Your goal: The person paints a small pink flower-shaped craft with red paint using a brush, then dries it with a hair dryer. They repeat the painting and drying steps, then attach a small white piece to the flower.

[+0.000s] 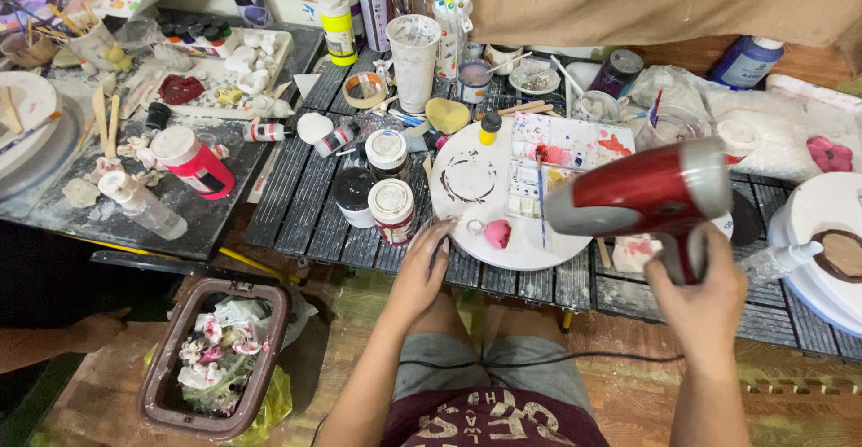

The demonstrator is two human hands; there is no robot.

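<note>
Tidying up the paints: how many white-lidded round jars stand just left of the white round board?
3: one jar at the back, a dark jar left, one nearest the left hand. Clutter may hide more.

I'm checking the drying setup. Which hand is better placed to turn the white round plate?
Left. The left hand rests at the rim of the white round plate, near the pink piece; the right hand grips the red hair dryer.

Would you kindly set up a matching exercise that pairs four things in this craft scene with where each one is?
Things:
1. red hair dryer
2. small pink piece
3. waste bin
4. yellow bottle

Places:
A. on the floor, lower left
B. held in the right hand
C. at the back of the table, beside a spray can
D. on the round white board, near the left hand

Pairs: 1-B, 2-D, 3-A, 4-C
</note>
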